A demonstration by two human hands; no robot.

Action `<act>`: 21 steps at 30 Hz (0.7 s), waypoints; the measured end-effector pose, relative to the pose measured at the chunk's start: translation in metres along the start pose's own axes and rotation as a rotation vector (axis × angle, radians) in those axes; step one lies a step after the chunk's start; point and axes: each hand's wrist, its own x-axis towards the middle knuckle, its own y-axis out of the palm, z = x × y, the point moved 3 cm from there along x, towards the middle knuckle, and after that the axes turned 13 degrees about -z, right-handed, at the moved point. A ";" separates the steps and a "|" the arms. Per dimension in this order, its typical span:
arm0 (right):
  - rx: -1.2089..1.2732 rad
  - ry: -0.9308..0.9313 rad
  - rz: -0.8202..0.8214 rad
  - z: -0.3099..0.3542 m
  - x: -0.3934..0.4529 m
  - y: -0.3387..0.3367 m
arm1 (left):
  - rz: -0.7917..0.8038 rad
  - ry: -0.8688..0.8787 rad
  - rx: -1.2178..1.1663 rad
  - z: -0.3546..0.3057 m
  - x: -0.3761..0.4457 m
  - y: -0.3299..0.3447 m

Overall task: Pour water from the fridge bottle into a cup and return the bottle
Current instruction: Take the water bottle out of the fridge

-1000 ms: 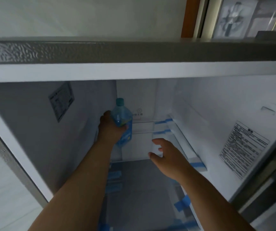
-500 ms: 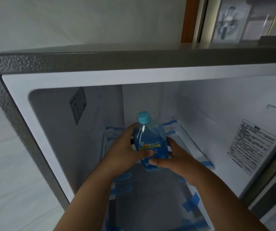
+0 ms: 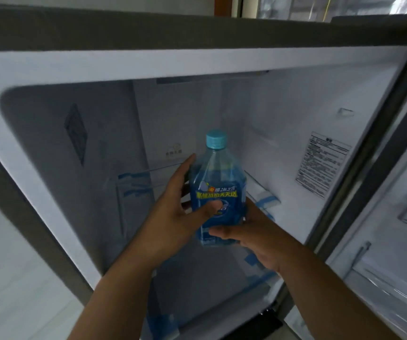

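Bottle [image 3: 218,192], upright at fridge [image 3: 295,133] centre, is gripped by left hand [image 3: 175,217] at 9 o'clock and cupped low by right hand [image 3: 251,239] at 4 o'clock; best kept level coming out.

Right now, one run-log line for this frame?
stage: bottle out of fridge | clear blue-capped plastic water bottle: upright, cap on | left hand: grips side | right hand: holds base | fridge: open

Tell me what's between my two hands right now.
The bottle, upright with its cap on: the left hand grips its side and the right hand holds its lower part, in the head view.
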 end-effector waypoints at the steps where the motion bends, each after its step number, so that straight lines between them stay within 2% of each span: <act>1: -0.003 0.010 -0.025 -0.002 -0.007 -0.003 | 0.023 -0.003 -0.025 0.002 -0.003 0.004; 9: -0.019 0.034 -0.304 -0.026 -0.074 -0.038 | 0.198 -0.027 -0.134 0.017 -0.025 0.042; 21: 0.050 0.026 -0.565 -0.035 -0.185 -0.111 | 0.500 -0.022 -0.191 -0.022 -0.080 0.139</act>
